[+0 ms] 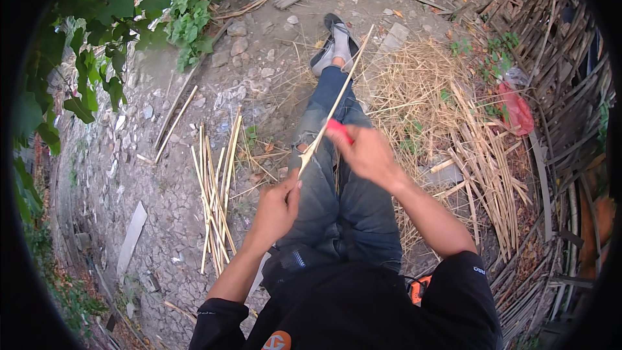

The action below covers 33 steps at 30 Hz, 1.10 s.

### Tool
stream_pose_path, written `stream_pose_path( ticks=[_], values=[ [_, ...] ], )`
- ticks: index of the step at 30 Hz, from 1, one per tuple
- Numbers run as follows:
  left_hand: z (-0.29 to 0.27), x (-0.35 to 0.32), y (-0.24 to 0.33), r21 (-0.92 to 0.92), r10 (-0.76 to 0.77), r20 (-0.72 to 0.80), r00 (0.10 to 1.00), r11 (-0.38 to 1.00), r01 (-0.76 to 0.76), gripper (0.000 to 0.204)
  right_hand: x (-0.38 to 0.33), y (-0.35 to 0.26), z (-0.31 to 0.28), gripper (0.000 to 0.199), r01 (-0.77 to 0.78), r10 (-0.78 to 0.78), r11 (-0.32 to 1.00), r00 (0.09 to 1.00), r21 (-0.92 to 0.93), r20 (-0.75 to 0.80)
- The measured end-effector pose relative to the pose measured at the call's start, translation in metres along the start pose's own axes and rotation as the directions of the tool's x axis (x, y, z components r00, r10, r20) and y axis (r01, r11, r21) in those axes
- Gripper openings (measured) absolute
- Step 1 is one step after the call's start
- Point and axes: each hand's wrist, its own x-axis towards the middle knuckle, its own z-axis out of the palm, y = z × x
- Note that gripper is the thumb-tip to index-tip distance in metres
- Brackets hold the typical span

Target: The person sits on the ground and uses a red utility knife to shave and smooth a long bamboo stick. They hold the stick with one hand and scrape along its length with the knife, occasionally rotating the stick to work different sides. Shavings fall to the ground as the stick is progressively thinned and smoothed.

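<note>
A long, pale bamboo strip (345,91) slants over my legs, its far tip reaching past my shoes. My left hand (275,210) is closed around its near end, by my thigh. Higher on the strip, my right hand (370,159) grips a small red object (337,130) against it. That object looks like a handle, but no blade can be made out. A thin shaving peels off the strip between my two hands.
Several pale strips (217,188) lie on the ground at my left. Straw-like shavings (414,84) and another pile of strips (495,188) are at my right. A red plastic bag (516,109) sits beside a stick fence (560,45). Leafy branches (110,32) hang at upper left.
</note>
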Motion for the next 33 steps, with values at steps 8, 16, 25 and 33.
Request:
stream_pose_path(
  ticks=[8,16,25,33],
  values=[
    [-0.025,-0.052,-0.057,0.050,-0.059,0.007,0.998,0.997,0.059,0.029,0.055,0.244,-0.112,0.079,-0.469,0.449,0.879,0.748,0.090,-0.489],
    [0.000,0.001,-0.027,0.100,0.112,-0.190,0.975,0.991,-0.094,0.028,-0.016,0.051,-0.039,0.058,-0.142,0.137,0.987,0.988,0.071,0.072],
    [0.020,0.012,-0.003,0.085,0.214,-0.169,0.962,0.976,-0.203,0.029,-0.037,-0.032,-0.013,0.052,0.052,-0.058,0.998,0.976,0.037,0.211],
    [0.003,-0.020,-0.015,0.160,0.152,-0.042,0.987,0.977,-0.144,0.029,0.030,0.053,-0.025,0.066,-0.379,0.402,0.903,0.912,0.204,-0.087]
  ],
)
